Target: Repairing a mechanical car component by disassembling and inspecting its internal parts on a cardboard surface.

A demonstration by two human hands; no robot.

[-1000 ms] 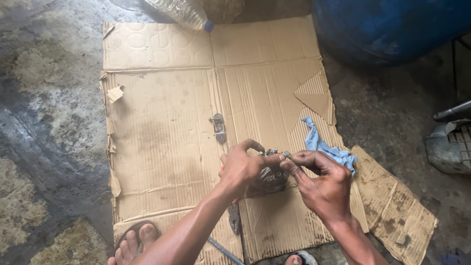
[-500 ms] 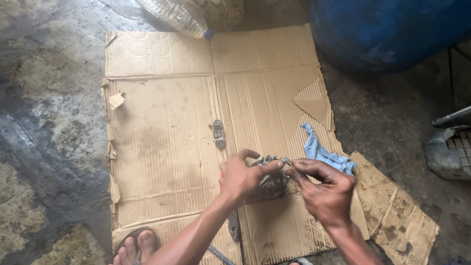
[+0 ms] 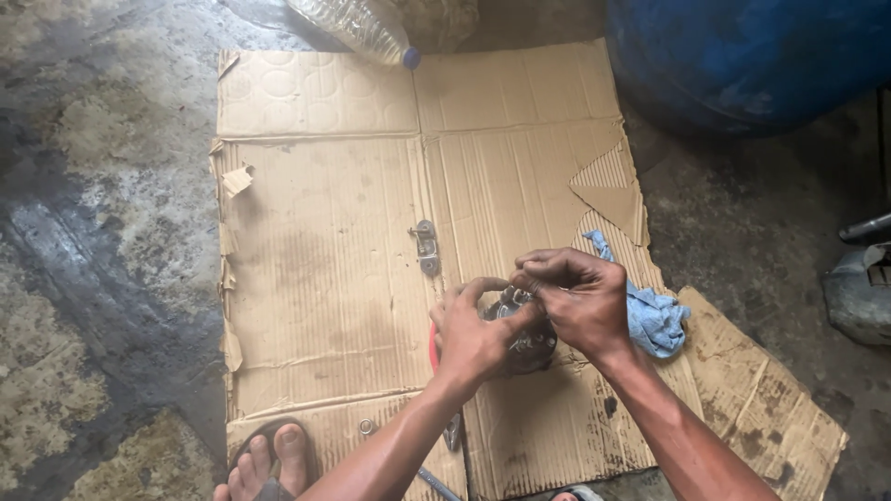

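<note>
Both hands work over the cardboard sheet (image 3: 325, 278): left hand (image 3: 473, 334) grips a round metal part (image 3: 527, 336) from below, right hand (image 3: 580, 301) pinches its top, blue rag (image 3: 654, 320) just beside.

Wet concrete floor (image 3: 102, 186) w/ flattened cardboard (image 3: 325, 260) on it; on cardboard: small metal bracket (image 3: 426, 246), blue rag (image 3: 654, 320), washer (image 3: 366, 427).

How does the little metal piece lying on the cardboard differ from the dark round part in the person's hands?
The small metal bracket is flat, pale grey and lies alone on the cardboard. The round metal part is bulkier and darker, and is gripped by the left hand with the right hand working on top. Both look like worn metal.
</note>
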